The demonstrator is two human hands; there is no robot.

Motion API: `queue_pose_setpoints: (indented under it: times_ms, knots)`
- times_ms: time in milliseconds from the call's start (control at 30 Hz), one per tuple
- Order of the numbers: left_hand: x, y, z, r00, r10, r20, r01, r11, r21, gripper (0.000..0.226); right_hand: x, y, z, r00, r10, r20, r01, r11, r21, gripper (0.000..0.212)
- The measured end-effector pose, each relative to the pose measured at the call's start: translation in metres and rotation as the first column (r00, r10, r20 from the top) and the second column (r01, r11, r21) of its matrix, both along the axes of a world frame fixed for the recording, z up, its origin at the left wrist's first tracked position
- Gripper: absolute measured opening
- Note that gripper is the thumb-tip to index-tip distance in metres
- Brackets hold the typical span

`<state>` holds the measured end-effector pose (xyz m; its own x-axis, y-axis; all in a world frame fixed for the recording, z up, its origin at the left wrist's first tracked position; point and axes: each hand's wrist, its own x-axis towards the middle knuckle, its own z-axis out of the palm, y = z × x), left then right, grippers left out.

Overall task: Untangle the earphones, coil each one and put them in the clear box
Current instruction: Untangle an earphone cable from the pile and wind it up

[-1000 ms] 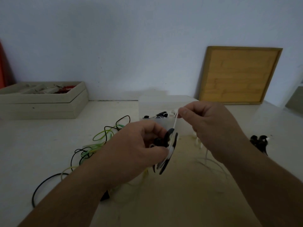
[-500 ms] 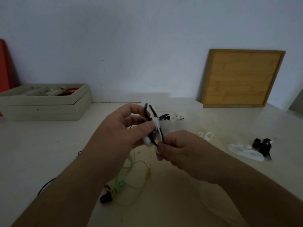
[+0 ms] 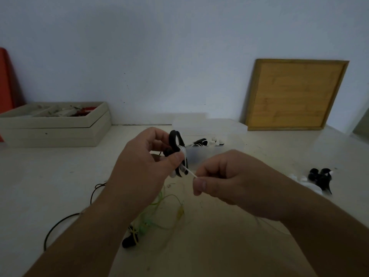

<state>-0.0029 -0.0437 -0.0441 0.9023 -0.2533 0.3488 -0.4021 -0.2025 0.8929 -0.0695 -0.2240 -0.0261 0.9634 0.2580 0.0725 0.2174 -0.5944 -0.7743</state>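
My left hand (image 3: 147,164) pinches a black-and-white earphone (image 3: 177,148), its black ear hooks sticking up above my thumb and white cable wound around its middle. My right hand (image 3: 225,176) pinches the free end of that white cable (image 3: 190,173), pulled taut to the right of the bundle. Behind my hands stands the clear box (image 3: 233,144) with black and white earphones inside. On the table below my hands lie a tangle of green-yellow earphone cable (image 3: 159,212) and a black cable (image 3: 60,226).
More black and white earphones (image 3: 319,177) lie at the right. A beige compartment tray (image 3: 56,124) stands at the back left, a wooden board (image 3: 295,94) leans on the wall at the back right, and a red object (image 3: 6,80) is at the far left.
My right hand went from above the bundle, down under it, and now out to its right, carrying the white cable around the earphone. My left hand rose slightly with the bundle.
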Motion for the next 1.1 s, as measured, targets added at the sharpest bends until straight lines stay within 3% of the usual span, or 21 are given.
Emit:
queue_pose_setpoints:
  times_ms: [133, 300, 433, 567, 667, 767, 867, 1100]
  knots:
    - [-0.003, -0.001, 0.002, 0.998, -0.063, 0.030, 0.061, 0.997, 0.052, 0.018, -0.005, -0.002, 0.007, 0.999, 0.011, 0.051, -0.014, 0.997, 0.073, 0.019]
    - [-0.005, -0.001, 0.001, 0.965, -0.262, -0.022, 0.262, 0.952, 0.160, 0.021, -0.004, -0.016, 0.013, 0.956, -0.215, 0.198, 0.178, 0.966, 0.189, 0.021]
    - [-0.007, -0.004, 0.001, 0.933, -0.356, -0.048, 0.359, 0.920, 0.158, 0.023, -0.002, -0.017, 0.013, 0.891, -0.338, 0.304, 0.320, 0.941, 0.108, 0.022]
    - [-0.010, -0.002, 0.004, 0.889, -0.448, -0.092, 0.456, 0.885, 0.093, 0.022, 0.003, -0.015, 0.009, 0.867, -0.392, 0.309, 0.372, 0.920, 0.123, 0.020]
    - [-0.013, -0.004, 0.007, 0.877, -0.473, -0.083, 0.475, 0.880, 0.010, 0.025, 0.007, -0.016, 0.003, 0.889, -0.390, 0.240, 0.374, 0.921, 0.110, 0.021]
    - [-0.012, -0.004, 0.008, 0.909, -0.413, -0.059, 0.406, 0.908, -0.103, 0.025, 0.008, -0.014, -0.004, 0.947, -0.313, 0.067, 0.311, 0.950, 0.043, 0.031]
    - [-0.008, -0.004, 0.004, 0.926, -0.365, -0.098, 0.340, 0.918, -0.202, 0.029, 0.007, -0.006, -0.007, 0.975, -0.205, -0.085, 0.215, 0.967, 0.134, 0.035]
    - [-0.004, -0.004, 0.003, 0.920, -0.321, -0.227, 0.210, 0.890, -0.405, 0.026, 0.006, 0.003, -0.010, 0.970, -0.098, -0.224, 0.152, 0.958, 0.241, 0.033]
